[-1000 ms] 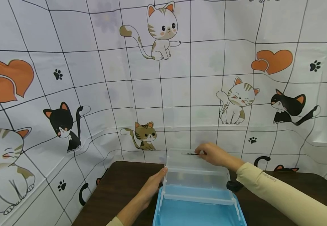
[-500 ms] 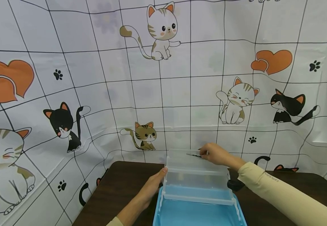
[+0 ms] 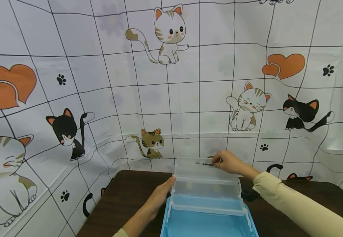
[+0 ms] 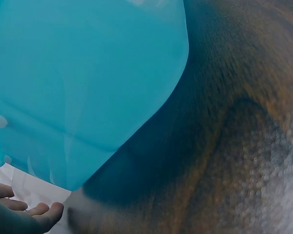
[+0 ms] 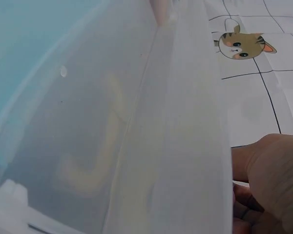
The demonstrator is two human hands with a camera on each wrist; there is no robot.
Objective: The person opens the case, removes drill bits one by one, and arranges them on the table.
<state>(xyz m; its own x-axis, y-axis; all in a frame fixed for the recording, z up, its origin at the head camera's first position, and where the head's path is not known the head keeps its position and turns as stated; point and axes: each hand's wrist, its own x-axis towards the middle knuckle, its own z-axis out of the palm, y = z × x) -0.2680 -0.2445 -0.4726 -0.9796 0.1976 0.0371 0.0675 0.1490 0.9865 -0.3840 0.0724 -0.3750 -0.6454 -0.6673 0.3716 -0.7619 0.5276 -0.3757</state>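
Observation:
My right hand (image 3: 226,163) pinches a thin, dark, pointed metal object (image 3: 204,163) over the top clear tray (image 3: 189,169) of a blue box (image 3: 207,227). The object's tip points left; its other end is hidden by the fingers, and its exact kind is too small to tell. My left hand (image 3: 159,196) grips the left edge of the clear trays, thumb at the front. In the left wrist view, the left fingers (image 4: 39,212) lie at the clear plastic beneath the blue box. From the right wrist view, the right hand (image 5: 268,180) is behind the tray wall, its held object hidden.
The box stands on a dark wooden table (image 3: 136,187), its clear trays raised in steps toward the back. Behind the table hangs a white cloth (image 3: 183,98) with a grid and printed cats. A black wrist device (image 3: 250,195) sits under the right forearm.
The right hand has shifted slightly right and down with the dark metal object, which has turned from level to a slight slant. The left hand and the box stay still.

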